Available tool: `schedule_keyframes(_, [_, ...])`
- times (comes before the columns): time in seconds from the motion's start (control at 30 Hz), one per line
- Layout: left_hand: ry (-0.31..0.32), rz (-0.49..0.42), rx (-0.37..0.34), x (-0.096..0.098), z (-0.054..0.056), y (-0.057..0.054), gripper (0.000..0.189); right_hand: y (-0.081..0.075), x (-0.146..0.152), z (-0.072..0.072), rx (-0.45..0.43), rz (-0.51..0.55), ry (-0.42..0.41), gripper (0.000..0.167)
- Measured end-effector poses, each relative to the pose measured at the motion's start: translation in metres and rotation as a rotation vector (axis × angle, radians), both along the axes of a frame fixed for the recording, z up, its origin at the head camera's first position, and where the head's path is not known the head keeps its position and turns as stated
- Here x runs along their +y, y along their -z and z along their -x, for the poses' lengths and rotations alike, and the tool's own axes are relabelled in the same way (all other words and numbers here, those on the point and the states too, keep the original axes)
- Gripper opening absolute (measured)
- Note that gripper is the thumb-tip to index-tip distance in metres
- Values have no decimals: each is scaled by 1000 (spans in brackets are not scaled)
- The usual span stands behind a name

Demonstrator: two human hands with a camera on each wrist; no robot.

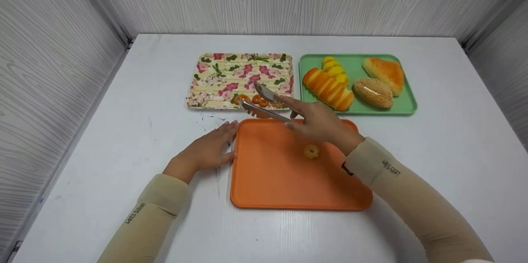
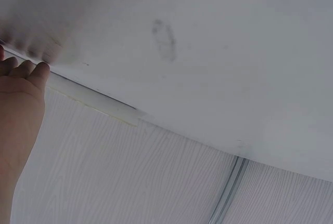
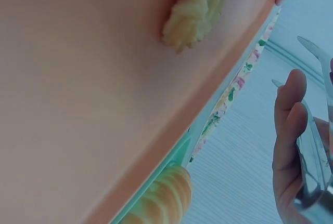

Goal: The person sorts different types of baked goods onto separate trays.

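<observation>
My right hand (image 1: 319,120) grips a pair of metal tongs (image 1: 270,113), also seen in the right wrist view. The tong arms are spread apart, their tips over the near edge of the floral tray (image 1: 214,85). Several small brown ring-shaped pastries (image 1: 260,100) lie by that edge, partly hidden by the tongs. Below my right hand, a pale ring-shaped pastry (image 1: 311,152) sits in the orange tray (image 1: 280,184); it appears large in the right wrist view. My left hand (image 1: 204,149) rests with extended fingers at the orange tray's upper left side.
A green tray (image 1: 350,60) stands back right, bearing a sliced-looking loaf (image 1: 328,88), a yellow ridged bread (image 1: 335,69), a seeded roll (image 1: 373,93) and a golden wedge-shaped bread (image 1: 385,73). Wood-grain panels (image 1: 272,3) enclose the white table (image 1: 123,131).
</observation>
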State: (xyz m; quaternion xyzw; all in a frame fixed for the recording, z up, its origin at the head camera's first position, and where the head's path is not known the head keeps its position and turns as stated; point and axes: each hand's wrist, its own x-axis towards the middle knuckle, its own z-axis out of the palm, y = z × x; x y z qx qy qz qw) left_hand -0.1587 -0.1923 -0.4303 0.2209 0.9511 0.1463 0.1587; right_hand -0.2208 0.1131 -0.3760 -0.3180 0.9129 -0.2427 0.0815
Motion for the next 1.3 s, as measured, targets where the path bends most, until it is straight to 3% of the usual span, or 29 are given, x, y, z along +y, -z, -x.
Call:
schedule_keyframes(0.43, [2, -16, 5, 0, -1, -1, 77, 9, 47, -33, 39, -9, -46, 69])
schedule_keyframes(0.67, [7, -30, 7, 1, -1, -2, 76, 16, 69, -50, -20, 29, -65, 68])
schedule_keyframes(1.3, [6, -27, -5, 1, -1, -2, 78, 22, 113, -75, -50, -27, -25, 64])
